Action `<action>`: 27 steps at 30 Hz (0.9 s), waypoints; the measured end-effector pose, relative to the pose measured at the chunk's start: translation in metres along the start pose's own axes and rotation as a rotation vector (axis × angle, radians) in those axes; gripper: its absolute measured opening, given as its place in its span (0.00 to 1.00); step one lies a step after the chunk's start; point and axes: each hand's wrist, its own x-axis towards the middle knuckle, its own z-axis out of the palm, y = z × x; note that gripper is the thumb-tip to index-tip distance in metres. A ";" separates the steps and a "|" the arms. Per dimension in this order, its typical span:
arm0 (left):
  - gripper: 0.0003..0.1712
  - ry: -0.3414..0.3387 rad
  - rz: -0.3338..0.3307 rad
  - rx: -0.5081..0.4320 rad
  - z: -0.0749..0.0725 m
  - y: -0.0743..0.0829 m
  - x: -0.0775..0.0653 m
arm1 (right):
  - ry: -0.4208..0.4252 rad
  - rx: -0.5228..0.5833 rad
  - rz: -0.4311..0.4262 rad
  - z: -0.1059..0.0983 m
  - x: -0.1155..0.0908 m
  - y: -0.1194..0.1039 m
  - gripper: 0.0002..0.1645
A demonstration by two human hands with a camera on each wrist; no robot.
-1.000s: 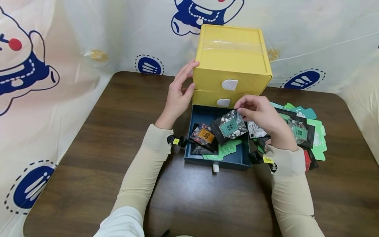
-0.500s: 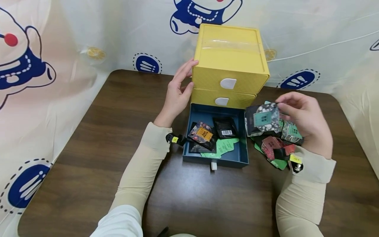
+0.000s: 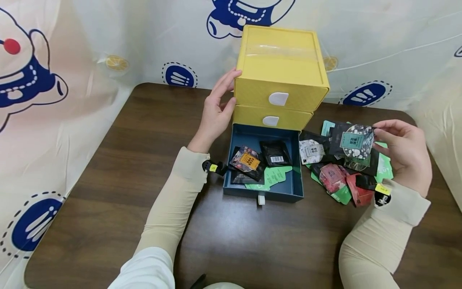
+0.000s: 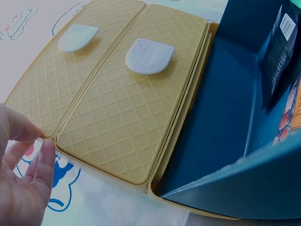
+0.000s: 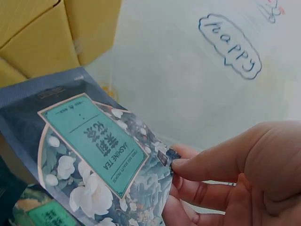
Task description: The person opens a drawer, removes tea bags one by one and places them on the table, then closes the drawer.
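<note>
My right hand [image 3: 406, 154] pinches one corner of a dark jasmine tea packet [image 3: 355, 140] between thumb and fingers; white flowers and a green label show on it in the right wrist view. The packet is above a pile of other packets to the right of the drawer. My left hand [image 3: 215, 114] rests against the left side of the yellow drawer box [image 3: 281, 94], its fingers on the edge. The pulled-out blue drawer [image 3: 298, 186] holds a packet with an orange label [image 3: 249, 160], a black packet with a barcode [image 3: 276, 152] and a green packet [image 3: 276, 176].
Beside the drawer on the brown table [image 3: 260, 241] lie a white-patterned packet [image 3: 312, 151], a pink packet [image 3: 332, 176], a red packet [image 3: 361, 192] and several green ones. A printed curtain [image 3: 144, 40] hangs behind the table.
The right hand has carried the jasmine tea packet from over the drawer rightward to over the pile. The black packet with the barcode in the drawer is now uncovered. The left hand stays at the box.
</note>
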 end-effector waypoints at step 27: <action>0.26 -0.001 0.008 0.008 0.000 0.000 0.000 | -0.034 -0.670 0.109 0.016 0.036 0.037 0.17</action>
